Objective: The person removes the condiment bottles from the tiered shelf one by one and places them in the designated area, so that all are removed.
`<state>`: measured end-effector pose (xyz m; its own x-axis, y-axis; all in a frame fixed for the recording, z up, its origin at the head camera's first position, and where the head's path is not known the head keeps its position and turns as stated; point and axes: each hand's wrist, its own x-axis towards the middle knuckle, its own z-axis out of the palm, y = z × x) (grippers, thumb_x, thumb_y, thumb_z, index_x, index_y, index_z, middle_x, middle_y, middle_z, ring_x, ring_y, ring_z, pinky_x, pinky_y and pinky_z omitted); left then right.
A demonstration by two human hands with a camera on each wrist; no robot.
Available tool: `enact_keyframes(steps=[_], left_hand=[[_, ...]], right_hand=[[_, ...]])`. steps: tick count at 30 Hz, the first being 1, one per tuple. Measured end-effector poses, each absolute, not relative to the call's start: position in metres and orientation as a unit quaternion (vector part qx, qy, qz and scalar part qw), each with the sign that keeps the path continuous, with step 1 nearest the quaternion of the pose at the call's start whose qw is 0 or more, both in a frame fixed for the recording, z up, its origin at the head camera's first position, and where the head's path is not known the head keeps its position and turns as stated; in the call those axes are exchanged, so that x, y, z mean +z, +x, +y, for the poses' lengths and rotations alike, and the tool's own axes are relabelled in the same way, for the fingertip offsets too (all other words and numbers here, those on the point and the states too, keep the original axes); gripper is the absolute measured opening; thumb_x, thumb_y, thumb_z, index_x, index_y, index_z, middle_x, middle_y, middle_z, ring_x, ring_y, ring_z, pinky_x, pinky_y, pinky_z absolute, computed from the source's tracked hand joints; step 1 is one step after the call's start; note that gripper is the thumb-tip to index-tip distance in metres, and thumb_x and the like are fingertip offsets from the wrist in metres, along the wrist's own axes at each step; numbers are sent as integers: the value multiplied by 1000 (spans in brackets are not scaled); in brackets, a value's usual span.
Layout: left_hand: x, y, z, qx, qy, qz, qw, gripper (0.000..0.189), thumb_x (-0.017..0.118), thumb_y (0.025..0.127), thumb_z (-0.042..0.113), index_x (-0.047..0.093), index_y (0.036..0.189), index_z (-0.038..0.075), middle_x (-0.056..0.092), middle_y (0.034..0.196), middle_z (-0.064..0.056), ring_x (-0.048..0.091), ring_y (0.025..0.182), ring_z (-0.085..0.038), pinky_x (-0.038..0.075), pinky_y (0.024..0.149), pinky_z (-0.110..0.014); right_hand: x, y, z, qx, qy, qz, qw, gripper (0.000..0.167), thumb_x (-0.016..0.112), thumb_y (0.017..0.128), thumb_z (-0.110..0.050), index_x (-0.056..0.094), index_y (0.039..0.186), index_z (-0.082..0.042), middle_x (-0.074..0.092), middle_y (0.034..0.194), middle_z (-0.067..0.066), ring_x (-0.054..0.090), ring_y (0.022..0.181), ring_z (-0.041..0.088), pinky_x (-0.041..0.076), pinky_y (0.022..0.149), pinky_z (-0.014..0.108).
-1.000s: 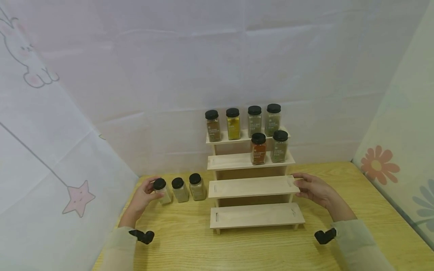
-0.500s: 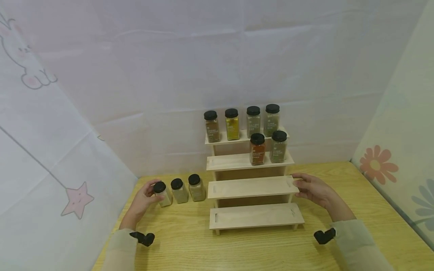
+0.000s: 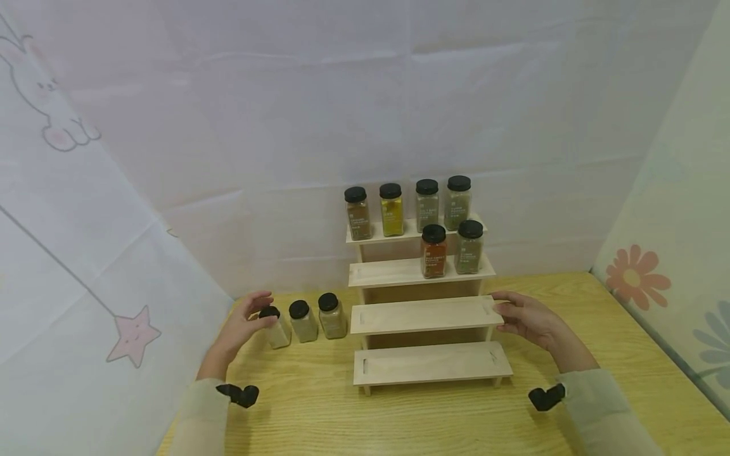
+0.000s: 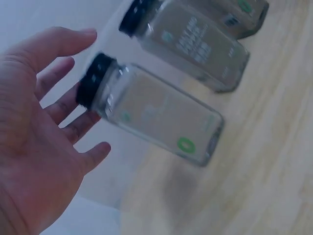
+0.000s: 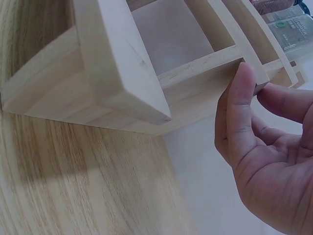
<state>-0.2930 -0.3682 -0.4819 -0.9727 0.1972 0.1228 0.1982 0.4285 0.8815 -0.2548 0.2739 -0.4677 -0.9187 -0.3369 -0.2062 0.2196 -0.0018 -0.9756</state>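
Observation:
My left hand (image 3: 242,326) is around the black cap of the leftmost spice jar (image 3: 279,334), fingers spread. In the left wrist view, a gap shows between the thumb (image 4: 66,41) and the cap of that upright glass jar (image 4: 164,117), which holds pale powder. Two similar jars, a middle spice jar (image 3: 305,325) and a right-hand spice jar (image 3: 333,322), stand beside it on the table. With thumb and fingers, my right hand (image 3: 530,322) pinches the right end of a shelf on the stepped wooden rack (image 3: 422,316); the right wrist view shows this hand (image 5: 264,156) at the board's corner.
Several black-capped jars stand on the rack's top shelf (image 3: 376,233), among them a yellow spice jar (image 3: 392,216). The second shelf bears a red spice jar (image 3: 435,256) and a green-grey spice jar (image 3: 469,253). White cloth (image 3: 274,139) hangs behind the wooden table (image 3: 319,418).
My left hand has loosened from the leftmost jar, its fingers spreading and lifting slightly from the cap. That jar stands a little nearer the front than before. My right hand keeps its place.

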Motion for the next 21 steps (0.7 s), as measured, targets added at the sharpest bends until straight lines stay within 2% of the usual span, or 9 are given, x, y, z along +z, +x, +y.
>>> enact_keyframes(steps=[2, 4, 7, 15, 21], left_hand=[[-473, -294, -362, -504, -122, -855, 6, 65, 70, 98, 26, 38, 153, 9, 42, 153, -23, 35, 142, -41, 14, 116, -69], [-465, -295, -355, -491, -128, -862, 13, 61, 67, 100, 27, 41, 151, 8, 43, 152, -22, 36, 141, -41, 14, 117, -69], [-453, -294, -342, -481, -139, -865, 29, 56, 65, 102, 27, 44, 150, 6, 45, 152, -21, 38, 140, -41, 18, 117, -66], [-424, -290, -297, -474, -148, -863, 95, 45, 65, 101, 27, 53, 143, 14, 53, 146, -14, 48, 136, -35, 30, 116, -58], [-410, -289, -267, -475, -165, -858, 103, 43, 65, 101, 28, 56, 141, 15, 55, 145, -11, 50, 134, -34, 35, 114, -56]], right_hand=[[-468, -255, 274, -707, -44, 678, 197, 70, 55, 106, -17, 14, 158, 6, 60, 111, 1, 65, 90, 11, 58, 86, 33], [-468, -255, 274, -708, -44, 677, 198, 70, 55, 106, -17, 14, 158, 6, 60, 111, 1, 64, 90, 11, 58, 85, 32], [-467, -255, 274, -708, -46, 676, 198, 70, 55, 106, -17, 14, 158, 6, 59, 112, 1, 64, 90, 11, 58, 86, 32], [-468, -256, 274, -704, -48, 680, 198, 70, 56, 106, -18, 15, 158, 5, 56, 113, 3, 63, 89, 11, 58, 85, 32], [-467, -256, 274, -704, -47, 680, 198, 72, 57, 105, -19, 15, 158, 5, 56, 114, 3, 63, 91, 12, 58, 86, 34]])
